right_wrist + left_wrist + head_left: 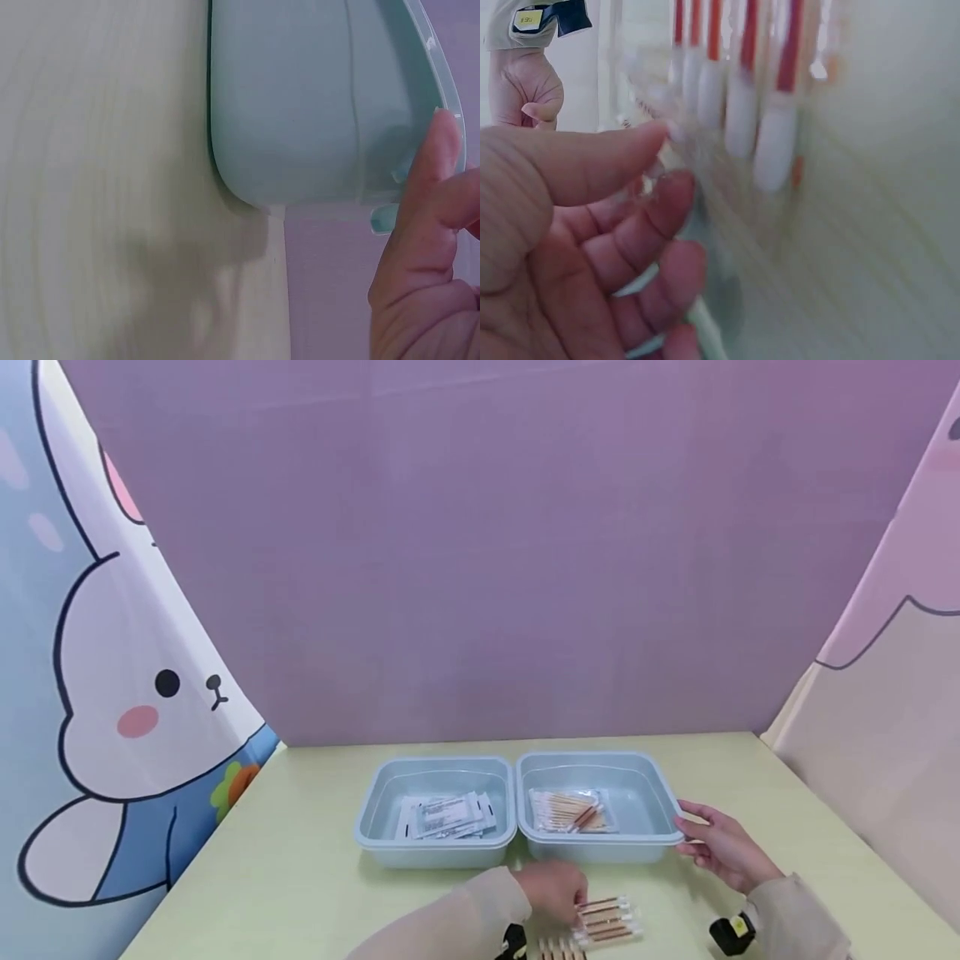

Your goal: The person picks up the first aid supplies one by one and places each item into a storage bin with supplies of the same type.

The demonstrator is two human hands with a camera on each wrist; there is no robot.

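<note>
My left hand (555,889) pinches the edge of a clear packet of cotton swabs (609,920) between thumb and fingers, in front of the two basins. In the left wrist view, white tips and reddish-brown sticks of these swabs (742,105) show through the film. With its fingers at the right rim, my right hand (727,847) holds the right light-blue plastic basin (600,839). The right wrist view shows that basin's outer wall (300,97) beside the fingers. Inside the basin lies a clear packet of wooden-stick swabs (558,810), with some reddish-brown sticks on it.
A second light-blue basin (435,858) stands against the left side of the first, holding several white printed sachets (450,814). More swabs (562,950) lie at the bottom edge of the head view. A purple backdrop (480,568) rises behind the pale table (300,860).
</note>
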